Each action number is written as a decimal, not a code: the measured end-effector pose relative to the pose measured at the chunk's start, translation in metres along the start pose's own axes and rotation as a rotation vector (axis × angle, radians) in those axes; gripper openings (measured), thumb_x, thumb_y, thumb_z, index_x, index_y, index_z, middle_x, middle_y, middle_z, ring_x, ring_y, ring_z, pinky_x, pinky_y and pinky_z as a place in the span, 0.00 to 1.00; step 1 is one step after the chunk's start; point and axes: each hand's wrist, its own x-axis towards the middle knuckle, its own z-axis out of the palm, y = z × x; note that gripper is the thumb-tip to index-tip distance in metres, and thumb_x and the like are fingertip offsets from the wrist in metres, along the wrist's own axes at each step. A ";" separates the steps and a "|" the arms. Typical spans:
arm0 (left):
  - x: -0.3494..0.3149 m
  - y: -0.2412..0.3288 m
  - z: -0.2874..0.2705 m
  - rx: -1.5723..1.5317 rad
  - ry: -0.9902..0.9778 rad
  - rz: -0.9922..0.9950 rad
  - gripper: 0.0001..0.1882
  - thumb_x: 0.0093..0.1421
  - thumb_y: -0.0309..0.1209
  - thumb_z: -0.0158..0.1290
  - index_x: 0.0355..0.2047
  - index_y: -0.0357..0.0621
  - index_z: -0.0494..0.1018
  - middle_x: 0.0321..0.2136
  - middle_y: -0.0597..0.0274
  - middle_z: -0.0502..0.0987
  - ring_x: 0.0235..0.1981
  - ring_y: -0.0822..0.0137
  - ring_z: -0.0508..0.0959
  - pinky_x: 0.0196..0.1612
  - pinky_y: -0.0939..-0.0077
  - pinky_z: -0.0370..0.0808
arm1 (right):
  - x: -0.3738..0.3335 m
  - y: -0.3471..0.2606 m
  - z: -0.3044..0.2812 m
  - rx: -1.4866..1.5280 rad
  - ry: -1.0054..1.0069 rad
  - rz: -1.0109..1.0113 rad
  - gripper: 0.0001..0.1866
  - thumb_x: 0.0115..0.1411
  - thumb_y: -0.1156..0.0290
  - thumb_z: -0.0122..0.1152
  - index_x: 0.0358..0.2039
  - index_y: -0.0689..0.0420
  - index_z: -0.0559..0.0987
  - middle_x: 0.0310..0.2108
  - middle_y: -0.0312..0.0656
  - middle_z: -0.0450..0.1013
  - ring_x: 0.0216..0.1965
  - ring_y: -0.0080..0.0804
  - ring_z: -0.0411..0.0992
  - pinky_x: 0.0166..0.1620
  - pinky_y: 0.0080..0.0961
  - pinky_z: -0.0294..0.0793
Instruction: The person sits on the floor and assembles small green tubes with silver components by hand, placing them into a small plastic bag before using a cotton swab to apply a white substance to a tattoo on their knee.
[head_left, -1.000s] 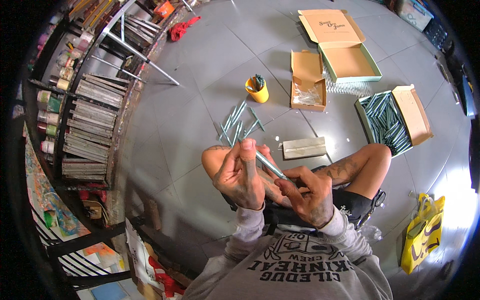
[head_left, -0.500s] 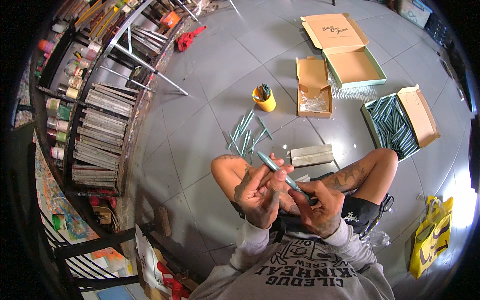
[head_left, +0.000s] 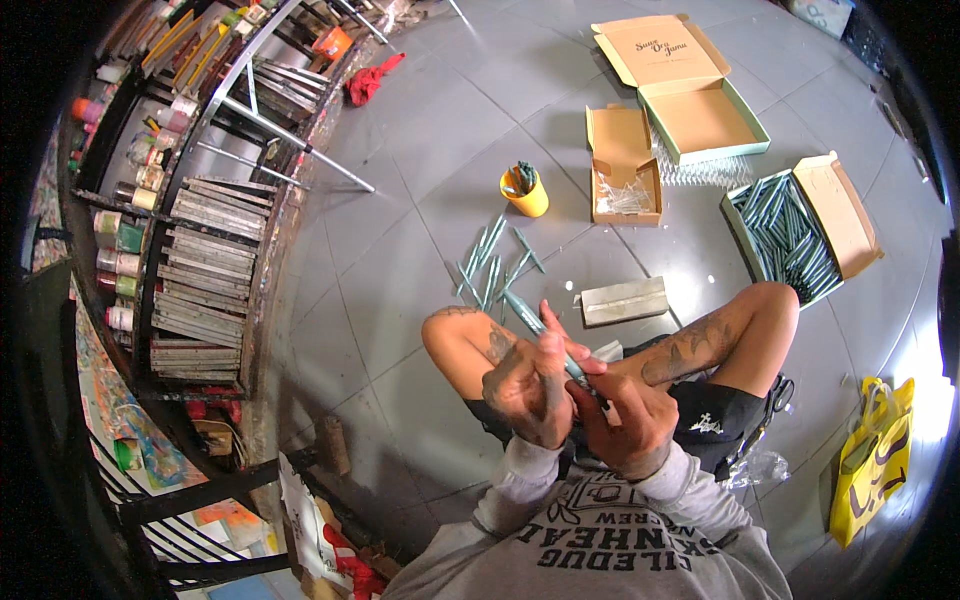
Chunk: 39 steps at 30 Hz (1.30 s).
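A teal pen [head_left: 526, 314] slants between my two hands above my crossed legs, its upper end pointing away to the left. My left hand [head_left: 533, 392] is closed round its middle, with one finger sticking up. The fingers of my right hand [head_left: 632, 415] grip the pen's lower end and cover it. Beyond my left knee, several similar pens [head_left: 490, 260] lie loose on the floor. A yellow cup [head_left: 533, 201] behind them holds more dark, pen-like things. Past my right knee, an open box [head_left: 838, 222] is full of teal pens.
A grey block-like piece [head_left: 624, 302] lies before my legs. Farther off stand a small carton [head_left: 622, 150] with clear plastic pieces and a larger open box [head_left: 705, 117]. A yellow bag [head_left: 872, 465] sits at right. Racks of wooden frames [head_left: 205, 285] and jars line the left.
My hands have drawn closer together round the pen. The right fingers now cover more of its lower end, and the left fingers have curled in more.
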 end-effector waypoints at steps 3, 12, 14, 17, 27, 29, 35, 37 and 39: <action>0.011 0.009 0.010 0.084 0.080 -0.083 0.27 0.72 0.40 0.46 0.18 0.34 0.72 0.14 0.55 0.75 0.16 0.67 0.76 0.46 0.66 0.70 | -0.014 0.003 0.001 -0.070 -0.009 -0.010 0.12 0.50 0.80 0.73 0.34 0.62 0.78 0.25 0.45 0.78 0.22 0.36 0.78 0.24 0.27 0.74; 0.046 0.018 0.004 0.285 0.171 0.022 0.34 0.71 0.58 0.42 0.22 0.38 0.70 0.07 0.60 0.70 0.10 0.69 0.71 0.20 0.79 0.70 | -0.003 -0.008 -0.002 0.027 -0.035 0.024 0.12 0.49 0.87 0.67 0.36 0.74 0.78 0.30 0.53 0.79 0.35 0.46 0.82 0.55 0.58 0.76; 0.043 0.024 0.002 0.241 0.169 0.007 0.33 0.72 0.53 0.43 0.22 0.35 0.71 0.13 0.57 0.74 0.12 0.68 0.76 0.17 0.82 0.70 | -0.002 -0.008 -0.006 0.098 -0.049 0.121 0.12 0.51 0.84 0.69 0.37 0.71 0.79 0.36 0.56 0.80 0.38 0.43 0.83 0.52 0.49 0.79; 0.041 0.028 -0.006 0.207 0.176 -0.008 0.30 0.73 0.48 0.45 0.22 0.33 0.71 0.18 0.56 0.75 0.16 0.66 0.80 0.19 0.85 0.69 | 0.003 -0.009 -0.015 0.184 -0.082 0.282 0.13 0.52 0.80 0.72 0.37 0.67 0.79 0.44 0.60 0.78 0.43 0.41 0.82 0.47 0.35 0.81; 0.013 0.034 -0.040 0.080 -0.312 -0.145 0.18 0.60 0.35 0.65 0.37 0.25 0.79 0.32 0.48 0.81 0.35 0.54 0.85 0.41 0.69 0.82 | 0.015 -0.001 -0.033 0.578 -0.218 0.444 0.19 0.53 0.81 0.73 0.43 0.64 0.74 0.34 0.49 0.82 0.44 0.38 0.82 0.67 0.51 0.62; 0.008 0.041 -0.034 0.103 -0.131 -0.173 0.14 0.53 0.27 0.70 0.34 0.26 0.80 0.27 0.53 0.82 0.31 0.64 0.82 0.37 0.76 0.79 | 0.016 -0.001 -0.031 0.678 -0.204 0.482 0.19 0.53 0.82 0.72 0.43 0.65 0.73 0.34 0.49 0.82 0.43 0.35 0.82 0.60 0.43 0.67; 0.006 0.043 -0.032 0.324 0.035 -0.022 0.12 0.55 0.30 0.67 0.27 0.32 0.78 0.21 0.56 0.79 0.19 0.73 0.73 0.25 0.80 0.71 | 0.020 0.001 -0.028 0.469 -0.134 0.229 0.19 0.52 0.84 0.72 0.44 0.66 0.75 0.32 0.44 0.81 0.37 0.34 0.83 0.67 0.56 0.61; 0.007 0.044 -0.030 0.323 0.064 -0.029 0.12 0.54 0.30 0.67 0.25 0.32 0.78 0.20 0.57 0.78 0.19 0.74 0.73 0.26 0.79 0.72 | 0.023 0.001 -0.028 0.414 -0.110 0.153 0.17 0.52 0.84 0.72 0.41 0.66 0.77 0.32 0.45 0.81 0.36 0.34 0.82 0.66 0.56 0.63; 0.006 0.044 -0.034 0.377 0.067 -0.022 0.12 0.54 0.30 0.67 0.25 0.33 0.77 0.20 0.58 0.78 0.19 0.74 0.73 0.26 0.79 0.71 | 0.024 -0.001 -0.029 0.388 -0.105 0.123 0.14 0.52 0.84 0.71 0.38 0.67 0.78 0.32 0.45 0.80 0.36 0.35 0.82 0.65 0.57 0.65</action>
